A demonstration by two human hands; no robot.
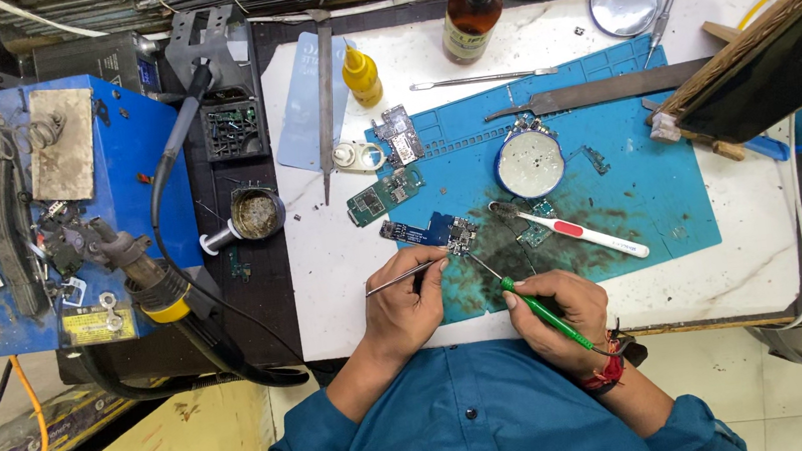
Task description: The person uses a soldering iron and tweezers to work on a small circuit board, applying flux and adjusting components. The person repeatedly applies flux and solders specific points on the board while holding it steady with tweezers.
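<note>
Circuit board (pixel 449 233): lay small and blue on the left part of the blue work mat (pixel 657 176), just ahead of both hands.
Right hand (pixel 560 310): was closed around a green-handled soldering iron (pixel 542 312), its fine tip at the board; a low, braced wrist looked best.
Left hand (pixel 408 305): pinched metal tweezers (pixel 403 276) beside the board, best kept still.
</note>
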